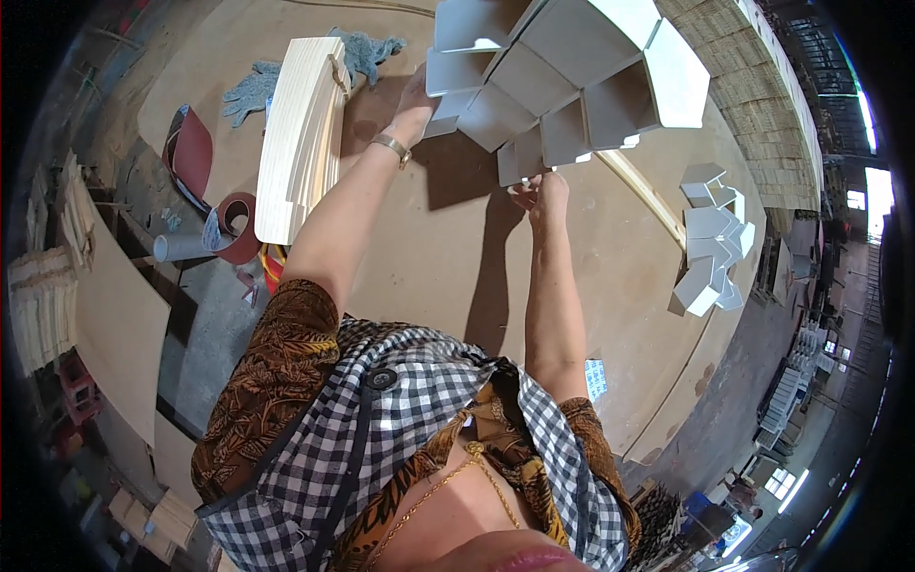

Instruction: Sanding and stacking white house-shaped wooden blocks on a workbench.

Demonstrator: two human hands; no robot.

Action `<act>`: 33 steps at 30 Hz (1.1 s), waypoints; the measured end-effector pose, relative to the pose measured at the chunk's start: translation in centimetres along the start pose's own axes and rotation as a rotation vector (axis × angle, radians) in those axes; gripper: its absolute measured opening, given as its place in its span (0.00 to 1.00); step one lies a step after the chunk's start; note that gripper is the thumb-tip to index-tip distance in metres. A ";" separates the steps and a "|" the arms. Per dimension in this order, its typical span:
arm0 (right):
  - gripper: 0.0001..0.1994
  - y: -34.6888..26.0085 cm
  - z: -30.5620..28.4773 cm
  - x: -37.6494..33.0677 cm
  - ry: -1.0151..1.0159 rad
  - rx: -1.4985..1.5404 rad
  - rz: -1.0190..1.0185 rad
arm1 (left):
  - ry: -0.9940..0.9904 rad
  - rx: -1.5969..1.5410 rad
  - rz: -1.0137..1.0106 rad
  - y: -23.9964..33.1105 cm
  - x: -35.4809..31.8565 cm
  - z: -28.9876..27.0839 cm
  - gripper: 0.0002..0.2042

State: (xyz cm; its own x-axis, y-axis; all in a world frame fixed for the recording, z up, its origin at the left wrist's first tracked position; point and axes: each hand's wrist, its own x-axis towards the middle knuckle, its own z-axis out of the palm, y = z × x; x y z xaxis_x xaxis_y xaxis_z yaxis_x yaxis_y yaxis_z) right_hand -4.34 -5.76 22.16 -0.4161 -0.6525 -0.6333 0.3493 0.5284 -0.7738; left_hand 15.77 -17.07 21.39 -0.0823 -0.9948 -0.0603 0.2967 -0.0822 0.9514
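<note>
a: item one, the piece in hand?

b: a large white honeycomb shelf unit [562, 76], made of angular open cells, stood on the brown worktable [591, 286] at its far side, well above the person's chest in the view.

a: the hands?

b: left hand [415, 100] lay against the lower left cells, fingers pressed together on a panel edge; a bracelet sat on that wrist. right hand [543, 191] was under the lowest cell, fingers curled and pinching its bottom edge.

a: surrounding stock?

b: a stack of pale curved wooden slats [300, 138] lay just left of the left forearm. grey work gloves [262, 86] lay beyond it. red sandpaper rolls [233, 224] sat at the table's left edge. a smaller white honeycomb piece [710, 243] lay to the right, well apart from the big unit.
</note>
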 end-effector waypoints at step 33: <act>0.15 3.2 1.7 -1.1 -0.340 0.299 -0.142 | 0.121 0.215 0.006 -0.6 0.1 0.8 0.15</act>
State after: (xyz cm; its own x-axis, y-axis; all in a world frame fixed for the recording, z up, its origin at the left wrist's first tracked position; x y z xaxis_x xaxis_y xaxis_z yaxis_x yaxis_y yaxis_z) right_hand -1.36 -4.34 20.40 -0.1964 -0.8742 -0.4440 0.5559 0.2738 -0.7849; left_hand 14.85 -17.10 21.03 0.0374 -0.9962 -0.0783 0.0861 -0.0748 0.9935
